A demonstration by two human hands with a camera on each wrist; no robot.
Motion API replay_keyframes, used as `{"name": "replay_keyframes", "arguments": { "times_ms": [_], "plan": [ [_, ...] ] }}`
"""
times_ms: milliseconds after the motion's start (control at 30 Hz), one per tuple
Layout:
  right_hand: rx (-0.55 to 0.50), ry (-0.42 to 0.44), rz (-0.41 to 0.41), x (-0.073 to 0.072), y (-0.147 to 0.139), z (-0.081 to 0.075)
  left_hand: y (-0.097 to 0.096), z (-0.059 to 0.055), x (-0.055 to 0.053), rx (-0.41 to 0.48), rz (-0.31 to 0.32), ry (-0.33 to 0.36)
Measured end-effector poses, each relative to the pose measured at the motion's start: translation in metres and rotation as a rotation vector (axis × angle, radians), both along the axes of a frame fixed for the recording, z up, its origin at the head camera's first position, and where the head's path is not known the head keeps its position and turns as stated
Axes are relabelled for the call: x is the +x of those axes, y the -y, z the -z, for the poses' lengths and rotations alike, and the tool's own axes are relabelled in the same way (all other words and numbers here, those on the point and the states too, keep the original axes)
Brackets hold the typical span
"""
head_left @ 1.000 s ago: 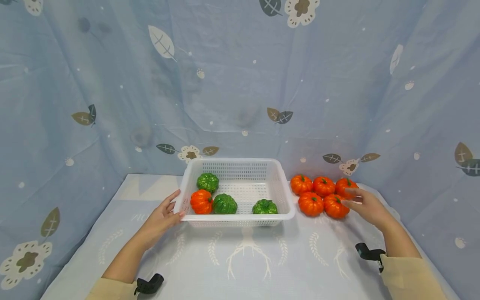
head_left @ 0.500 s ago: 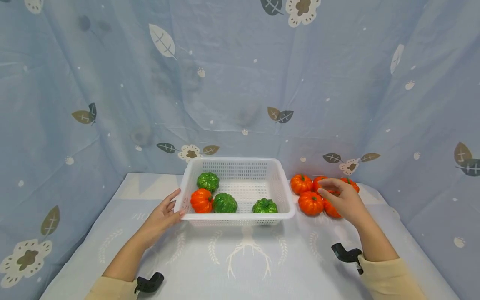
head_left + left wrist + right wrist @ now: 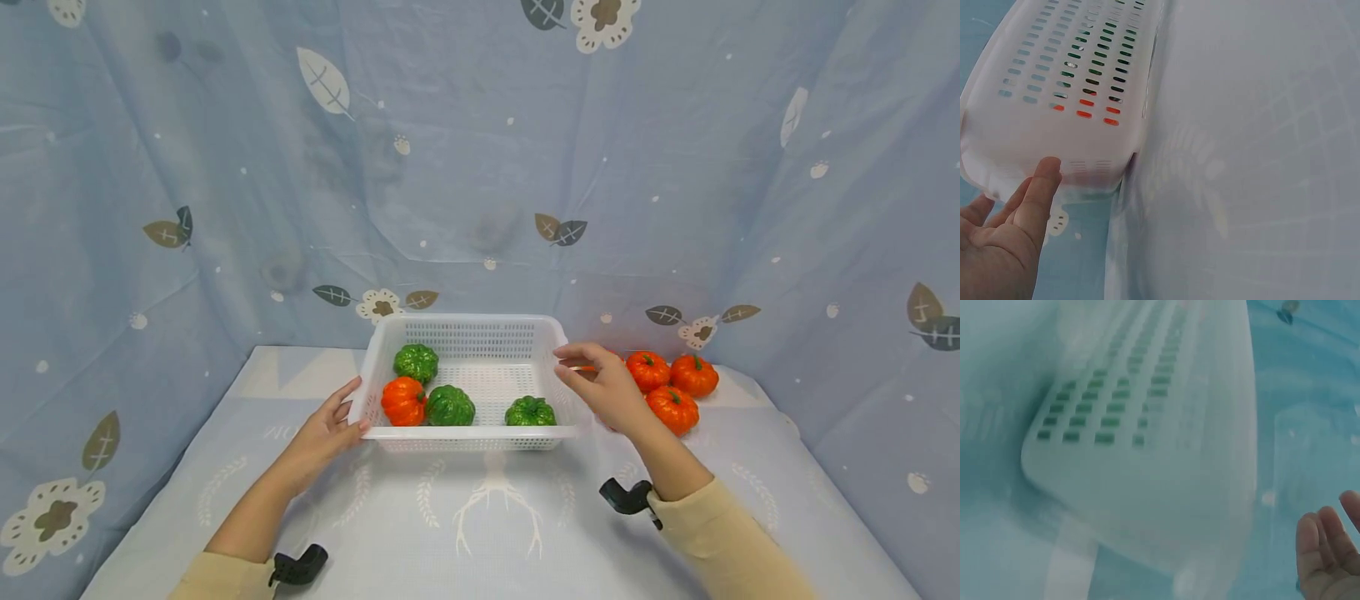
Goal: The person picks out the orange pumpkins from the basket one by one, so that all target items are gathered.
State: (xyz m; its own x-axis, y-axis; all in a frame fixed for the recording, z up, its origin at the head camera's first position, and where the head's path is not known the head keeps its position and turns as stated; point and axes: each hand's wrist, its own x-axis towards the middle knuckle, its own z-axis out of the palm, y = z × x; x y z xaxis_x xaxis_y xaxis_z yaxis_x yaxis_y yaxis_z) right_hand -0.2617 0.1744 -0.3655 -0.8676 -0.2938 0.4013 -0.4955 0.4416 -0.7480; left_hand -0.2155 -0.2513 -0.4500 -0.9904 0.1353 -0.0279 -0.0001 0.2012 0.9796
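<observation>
A white plastic basket with slotted walls stands at the table's far side. Inside lie three shiny green pumpkins, one at the back left, one at the front left and one at the front right, plus an orange pumpkin at the left. My left hand rests on the basket's left end, thumb at the near corner, fingers loosely extended. My right hand hovers at the basket's right rim, fingers slightly bent and nothing between them; contact with the rim cannot be told.
Several orange pumpkins are grouped on the table right of the basket, some partly hidden behind my right hand. A pale patterned cloth covers the table. A blue printed curtain hangs close behind the basket.
My right hand has moved left from the orange pumpkins to the basket's right rim, carrying nothing visible. The left hand, basket and its contents stay put.
</observation>
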Motion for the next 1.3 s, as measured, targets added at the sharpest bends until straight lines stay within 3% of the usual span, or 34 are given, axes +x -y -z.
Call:
{"name": "replay_keyframes", "arguments": {
  "times_ms": [233, 600, 867, 1300],
  "plan": [
    [-0.028, 0.012, -0.117, -0.004, 0.048, 0.004, 0.001, -0.002, 0.001, 0.019, 0.011, -0.003],
    [-0.018, 0.058, -0.166, -0.01, 0.109, 0.004, 0.001, -0.001, 0.002, 0.016, 0.011, -0.005],
    [0.074, 0.121, -0.225, -0.023, 0.151, 0.014, 0.002, -0.001, 0.003, 0.016, 0.013, -0.001],
    [0.237, 0.249, -0.22, -0.039, 0.192, 0.025, -0.001, -0.005, 0.004, 0.02, 0.014, 0.007]
  ]
}}
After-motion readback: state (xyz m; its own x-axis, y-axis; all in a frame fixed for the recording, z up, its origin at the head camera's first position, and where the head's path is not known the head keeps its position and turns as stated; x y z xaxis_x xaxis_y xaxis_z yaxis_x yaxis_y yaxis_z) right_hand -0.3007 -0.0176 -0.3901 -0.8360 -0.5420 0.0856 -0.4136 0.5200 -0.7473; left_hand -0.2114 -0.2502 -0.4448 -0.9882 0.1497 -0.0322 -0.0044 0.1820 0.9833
